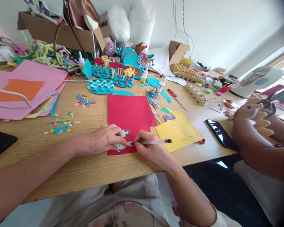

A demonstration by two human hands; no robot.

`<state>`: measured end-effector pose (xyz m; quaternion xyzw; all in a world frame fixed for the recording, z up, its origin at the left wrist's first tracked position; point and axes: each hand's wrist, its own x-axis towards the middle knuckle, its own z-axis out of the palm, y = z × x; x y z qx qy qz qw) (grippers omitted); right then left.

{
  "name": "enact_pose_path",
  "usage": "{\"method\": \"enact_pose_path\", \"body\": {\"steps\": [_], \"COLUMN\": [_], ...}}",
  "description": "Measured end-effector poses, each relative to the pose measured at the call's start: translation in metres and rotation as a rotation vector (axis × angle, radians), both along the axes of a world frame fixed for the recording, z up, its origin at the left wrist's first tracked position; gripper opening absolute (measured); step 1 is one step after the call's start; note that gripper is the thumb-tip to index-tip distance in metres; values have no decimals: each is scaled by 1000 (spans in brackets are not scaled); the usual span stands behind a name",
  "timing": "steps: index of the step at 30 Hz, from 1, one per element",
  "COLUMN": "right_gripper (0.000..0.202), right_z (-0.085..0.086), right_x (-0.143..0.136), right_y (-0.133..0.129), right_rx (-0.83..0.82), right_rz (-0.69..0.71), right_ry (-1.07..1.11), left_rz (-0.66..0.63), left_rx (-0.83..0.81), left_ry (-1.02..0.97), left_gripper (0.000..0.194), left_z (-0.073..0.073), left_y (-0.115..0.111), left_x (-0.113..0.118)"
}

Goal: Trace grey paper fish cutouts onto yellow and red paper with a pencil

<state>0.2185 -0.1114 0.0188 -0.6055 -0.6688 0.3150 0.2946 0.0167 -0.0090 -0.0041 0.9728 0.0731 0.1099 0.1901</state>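
A sheet of red paper lies at the table's front edge. On its lower part my left hand presses down a small black-and-white paper fish cutout, thumb and fingers bent around it and partly hiding it. Just above that, another small paper cutout shows beside my fingertips. My right hand is closed around a pen, its tip near the fish's tail and its dark end pointing right. Under the pen's far end, yellow paper with faint drawn lines overlaps the red sheet's right side.
Paper dots lie left of the red sheet, near stacked coloured paper. Blue paper sea crafts and glue bottles stand behind. A phone lies to the right, beside another person's hands with scissors and scalloped card.
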Motion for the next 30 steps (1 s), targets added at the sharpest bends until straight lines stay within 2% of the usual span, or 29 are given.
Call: {"method": "enact_pose_path", "body": {"steps": [10, 30], "right_gripper": [9, 10], "right_z": [0, -7], "right_x": [0, 2], "right_y": [0, 1], "right_rx": [-8, 24], "right_rz": [9, -86], "right_ry": [6, 24], "left_rz": [-11, -6], "left_rx": [29, 41], "left_ry": [25, 23], "left_gripper": [24, 24], "left_z": [-2, -2], "left_y": [2, 1], "left_x": [0, 1]}}
